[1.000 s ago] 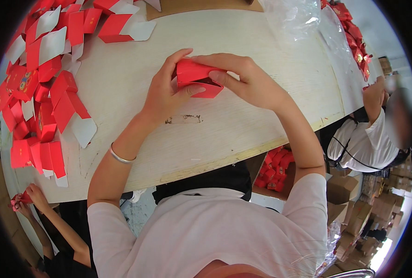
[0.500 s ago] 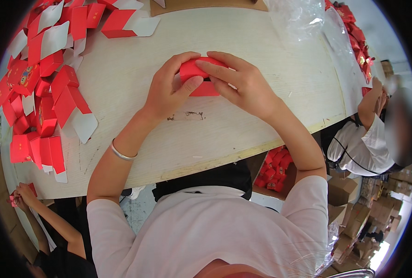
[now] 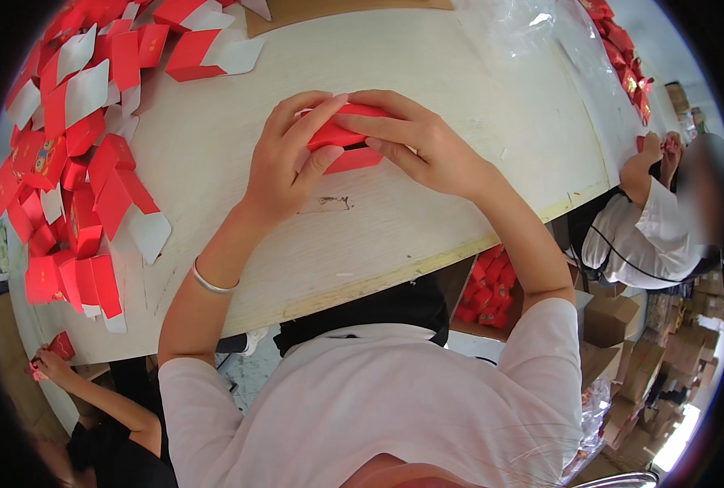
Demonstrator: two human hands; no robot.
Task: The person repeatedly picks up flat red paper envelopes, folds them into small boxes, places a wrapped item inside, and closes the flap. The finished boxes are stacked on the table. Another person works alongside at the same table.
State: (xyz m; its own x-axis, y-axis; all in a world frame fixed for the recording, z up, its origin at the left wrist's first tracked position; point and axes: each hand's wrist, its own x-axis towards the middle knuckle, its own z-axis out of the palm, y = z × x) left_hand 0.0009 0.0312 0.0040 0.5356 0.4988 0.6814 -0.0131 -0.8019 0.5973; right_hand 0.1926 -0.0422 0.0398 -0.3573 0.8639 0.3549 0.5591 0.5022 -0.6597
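Over the middle of the table, a small red paper box (image 3: 355, 161) is held between both my hands. My left hand (image 3: 281, 154) grips its left end, thumb on the near side and fingers over the top. From the right, my right hand (image 3: 431, 145) closes on it, with fingers across the upper red panel. A dark slit shows between that panel and the red near wall, so the box is not fully closed there. My fingers hide the far side and both ends.
Red and white folded paper boxes (image 3: 77, 122) lie heaped on the table's left side. Clear plastic (image 3: 512, 24) and a cardboard piece (image 3: 346, 15) lie at the far edge. A carton of red boxes (image 3: 488, 289) stands below the near edge. Other people sit at left and right.
Both hands stay on the red box; it has tilted, its right end higher. My left fingers have shifted across its top. The view has turned slightly.
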